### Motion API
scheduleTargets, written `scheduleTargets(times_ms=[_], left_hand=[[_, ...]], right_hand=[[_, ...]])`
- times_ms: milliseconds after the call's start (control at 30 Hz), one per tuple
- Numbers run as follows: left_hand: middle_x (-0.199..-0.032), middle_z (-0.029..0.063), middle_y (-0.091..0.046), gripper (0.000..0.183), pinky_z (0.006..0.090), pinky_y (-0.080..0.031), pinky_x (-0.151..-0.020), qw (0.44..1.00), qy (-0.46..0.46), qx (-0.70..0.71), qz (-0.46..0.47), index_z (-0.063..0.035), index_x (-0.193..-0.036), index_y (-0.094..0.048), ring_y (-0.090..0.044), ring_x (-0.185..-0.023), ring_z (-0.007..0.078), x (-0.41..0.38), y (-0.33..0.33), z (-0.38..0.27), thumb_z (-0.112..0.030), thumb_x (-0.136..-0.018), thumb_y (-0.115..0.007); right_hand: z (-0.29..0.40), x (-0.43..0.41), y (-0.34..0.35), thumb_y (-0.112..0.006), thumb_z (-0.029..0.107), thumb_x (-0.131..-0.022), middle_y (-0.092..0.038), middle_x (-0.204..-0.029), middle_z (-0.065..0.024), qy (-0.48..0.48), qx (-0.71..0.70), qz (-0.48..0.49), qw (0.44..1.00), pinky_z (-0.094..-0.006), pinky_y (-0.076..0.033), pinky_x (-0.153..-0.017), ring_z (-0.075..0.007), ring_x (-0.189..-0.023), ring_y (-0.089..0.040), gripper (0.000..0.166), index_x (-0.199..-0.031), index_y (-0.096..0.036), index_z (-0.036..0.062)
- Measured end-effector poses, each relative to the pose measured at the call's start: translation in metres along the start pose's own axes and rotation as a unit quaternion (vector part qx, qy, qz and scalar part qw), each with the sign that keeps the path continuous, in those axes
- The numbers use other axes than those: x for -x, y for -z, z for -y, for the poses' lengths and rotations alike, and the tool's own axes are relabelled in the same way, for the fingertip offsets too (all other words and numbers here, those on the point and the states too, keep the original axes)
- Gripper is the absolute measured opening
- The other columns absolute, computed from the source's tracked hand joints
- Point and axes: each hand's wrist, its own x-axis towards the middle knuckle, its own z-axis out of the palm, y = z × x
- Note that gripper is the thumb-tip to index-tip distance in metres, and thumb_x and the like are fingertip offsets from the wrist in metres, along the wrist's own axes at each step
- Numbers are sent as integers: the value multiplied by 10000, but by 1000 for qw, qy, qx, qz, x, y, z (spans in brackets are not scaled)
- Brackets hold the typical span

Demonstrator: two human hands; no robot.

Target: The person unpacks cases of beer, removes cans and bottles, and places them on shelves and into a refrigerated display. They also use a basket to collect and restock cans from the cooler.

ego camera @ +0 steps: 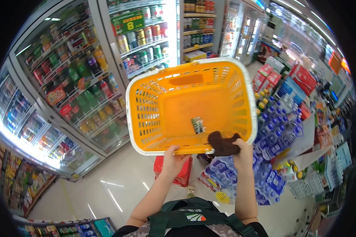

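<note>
An orange plastic shopping basket (195, 103) with a white rim is held up before me, its inside facing my view. My left hand (174, 161) grips the near rim left of its middle. A dark brown cloth (223, 144) is bunched in my right hand (244, 152) and hangs over the near right part of the rim. Whether my right fingers also grip the rim cannot be made out. On the basket floor lies a small green and white printed packet or label (198, 125).
Glass-door drink coolers (68, 71) stand on the left. A red plastic stool (175, 170) is beneath the basket. Shrink-wrapped water bottles (267, 183) are stacked on the floor at right, beside loose large bottles (280, 130). Snack shelves (20, 174) stand at lower left.
</note>
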Motion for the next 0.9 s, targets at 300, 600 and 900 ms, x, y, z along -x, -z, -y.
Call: scheduleTargets(times_ms=[300,600,900], left_hand=[[-1119,189,-538,340,486,-480,-956,960,-54,92,-258,32,-1107,-467,-532,-1103,360,-19,112,-20,-66,-781,-478],[-1081,192,-502,291,542,-493,-923,919,-8,119,-375,16,-1037,-443,-528,-1072,385,-27,199,9,-74,-767,-501],[-1083,177,-513,306,492,-508,-921,924,97,114,-353,8,-1059,-481,-545,-1032,357,-47,244,-14,-55,-761,-510]], right_hand=[[-141,-59,-15,-604,123,-835,-579,-1115,-123,-307,214,59,926,-413,-588,-689,-267,-943,-631,439,-1221,-458,-26],[-209,-58,23,-659,93,-835,-517,-1203,-211,-510,234,210,800,-386,-616,-666,-296,-1012,-601,508,-1228,-425,-127],[-214,-54,-6,-634,124,-864,-561,-1060,-259,-443,390,151,793,-355,-608,-574,-330,-880,-650,460,-1118,-460,-218]])
